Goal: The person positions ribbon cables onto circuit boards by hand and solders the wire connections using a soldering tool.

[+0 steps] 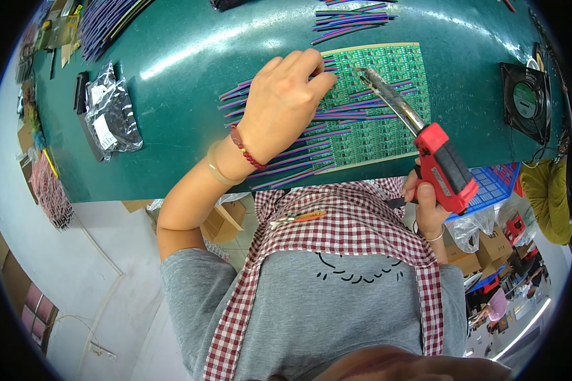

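A panel of small green circuit boards lies on the table before me. Multicoloured ribbon wires run in a row along its left side, and a few lie across its boards. My left hand is over the panel's upper left edge, thumb and fingers pinched at a ribbon wire; the fingertips are partly hidden. In my right hand is a red and black soldering gun, gripped by its handle. Its metal barrel points up and left, with the tip over the upper boards, right of my left fingers. Contact cannot be made out.
More ribbon wires lie beyond the panel, and a large wire bundle is at the far left. A clear plastic bag sits on the left. A black fan stands at the right. A blue crate is below the table edge.
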